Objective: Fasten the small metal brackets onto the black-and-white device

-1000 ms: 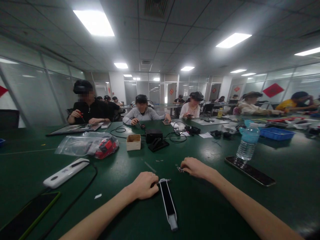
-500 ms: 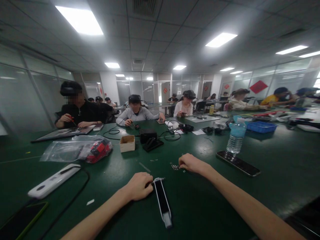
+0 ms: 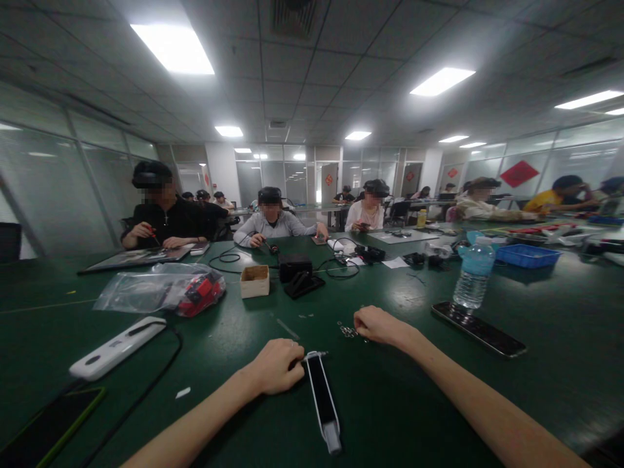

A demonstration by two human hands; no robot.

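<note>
A long black piece with white edges and a pale end (image 3: 322, 400) lies on the green table between my forearms. At its far end a thin metal bit sticks out sideways, right by the fingers of my left hand (image 3: 279, 365). Those fingers are curled closed, and what they grip is hidden. Farther out, a small pile of shiny metal pieces (image 3: 348, 331) is spread on the table. My right hand (image 3: 377, 324) rests at the pile's right side, fingertips pinched together and pointing down; anything between them is too small to make out.
To the right stand a water bottle (image 3: 472, 276) and a dark phone (image 3: 478, 328). A white power strip (image 3: 117, 350), a plastic bag with red items (image 3: 195, 294) and another phone (image 3: 51, 422) lie left. Ahead is a small open box (image 3: 255, 282); several people sit beyond.
The camera view has turned slightly, so everything appears shifted a little to the right. Both hands keep nearly the same places beside the black piece and the metal pile.
</note>
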